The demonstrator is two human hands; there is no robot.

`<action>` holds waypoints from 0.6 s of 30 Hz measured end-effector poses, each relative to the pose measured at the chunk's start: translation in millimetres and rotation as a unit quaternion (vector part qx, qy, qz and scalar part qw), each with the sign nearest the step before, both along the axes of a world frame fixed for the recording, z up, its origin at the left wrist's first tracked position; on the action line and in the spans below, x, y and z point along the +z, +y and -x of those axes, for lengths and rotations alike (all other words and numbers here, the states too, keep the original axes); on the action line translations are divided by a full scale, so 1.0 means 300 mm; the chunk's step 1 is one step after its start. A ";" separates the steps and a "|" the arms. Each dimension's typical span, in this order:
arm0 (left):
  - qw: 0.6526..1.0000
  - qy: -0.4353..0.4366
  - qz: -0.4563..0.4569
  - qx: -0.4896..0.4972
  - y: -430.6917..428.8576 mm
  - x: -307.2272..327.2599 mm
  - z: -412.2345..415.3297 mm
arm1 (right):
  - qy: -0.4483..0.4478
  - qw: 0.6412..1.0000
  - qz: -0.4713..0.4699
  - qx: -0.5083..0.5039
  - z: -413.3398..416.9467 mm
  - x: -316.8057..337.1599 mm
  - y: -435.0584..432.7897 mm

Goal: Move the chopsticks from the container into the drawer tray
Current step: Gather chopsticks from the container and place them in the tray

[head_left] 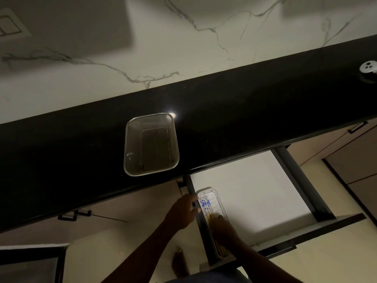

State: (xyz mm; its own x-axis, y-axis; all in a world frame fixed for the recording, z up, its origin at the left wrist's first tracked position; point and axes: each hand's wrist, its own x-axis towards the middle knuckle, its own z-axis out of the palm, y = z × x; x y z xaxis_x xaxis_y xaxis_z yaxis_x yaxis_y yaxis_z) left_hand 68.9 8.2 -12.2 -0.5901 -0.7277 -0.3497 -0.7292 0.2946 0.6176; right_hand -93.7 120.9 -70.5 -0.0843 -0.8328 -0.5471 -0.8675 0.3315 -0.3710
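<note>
A narrow clear tray [220,198] lies along the left side of the open drawer [255,190]. In it lie the chopsticks [205,204], wooden with blue-patterned ends pointing away from me. My right hand [225,228] is over the middle of the chopsticks, fingers curled down onto them. My left hand [183,211] reaches to the drawer's left wall, its fingers straight and touching the wall beside the tray. The metal mesh container [130,139] stands on the black countertop above the drawer, and nothing shows inside it.
The black countertop [255,111] runs across the view with a marble wall behind it. A white round fitting [368,67] sits at its far right. Closed cabinet fronts with dark handles flank the drawer. My bare foot [179,262] is on the floor below.
</note>
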 end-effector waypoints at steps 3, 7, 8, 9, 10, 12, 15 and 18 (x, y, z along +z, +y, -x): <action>0.997 -0.040 0.016 -0.066 0.034 -0.042 0.003 | 0.022 0.999 0.007 0.029 0.002 -0.004 0.000; 0.981 -0.086 0.062 -0.162 0.084 -0.085 0.022 | 0.047 0.998 0.022 -0.025 0.012 0.021 -0.014; 0.972 -0.101 0.083 -0.195 0.100 -0.100 0.026 | 0.051 0.997 0.039 -0.049 0.019 0.028 -0.013; 0.962 -0.119 0.098 -0.224 0.116 -0.112 0.031 | 0.058 0.994 0.059 -0.070 0.026 0.032 -0.009; 0.954 -0.135 0.106 -0.247 0.131 -0.126 0.036 | 0.066 0.991 0.075 -0.090 0.037 0.034 -0.003; 0.943 -0.158 0.100 -0.276 0.156 -0.149 0.043 | 0.071 0.987 0.085 -0.115 0.059 0.033 0.012; 0.929 -0.181 0.106 -0.305 0.178 -0.170 0.045 | 0.058 0.988 0.043 -0.134 0.079 0.022 0.031; 0.921 -0.196 0.115 -0.316 0.185 -0.186 0.039 | 0.059 0.988 0.019 -0.143 0.083 0.014 0.041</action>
